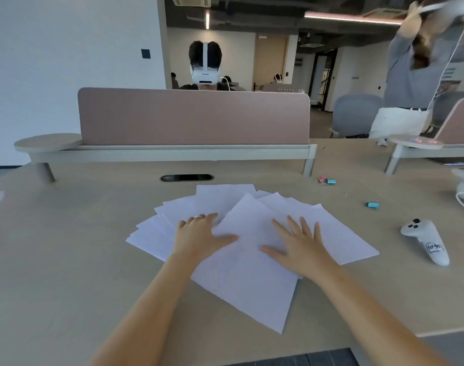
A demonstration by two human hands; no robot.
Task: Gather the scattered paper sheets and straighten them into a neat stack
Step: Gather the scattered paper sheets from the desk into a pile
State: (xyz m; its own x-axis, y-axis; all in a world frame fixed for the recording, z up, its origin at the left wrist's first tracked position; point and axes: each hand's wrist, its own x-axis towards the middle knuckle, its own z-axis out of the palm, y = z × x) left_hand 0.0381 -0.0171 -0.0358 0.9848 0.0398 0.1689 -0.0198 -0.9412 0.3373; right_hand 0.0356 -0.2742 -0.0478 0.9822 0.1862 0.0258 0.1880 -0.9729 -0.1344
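Head view: fanned paper sheets point(252, 233) (unstacked) on beige desk point(93, 260)

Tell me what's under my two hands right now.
Both the left hand and right hand lie flat on the fanned white paper sheets. Whatever lies beneath those sheets is covered.

I am sitting in an open-plan office, facing a pink desk divider point(194, 117) on a long shared wooden desk point(67, 247), with grey swivel chairs point(356, 114), binder clips point(327, 180) and other people working at further desks behind.
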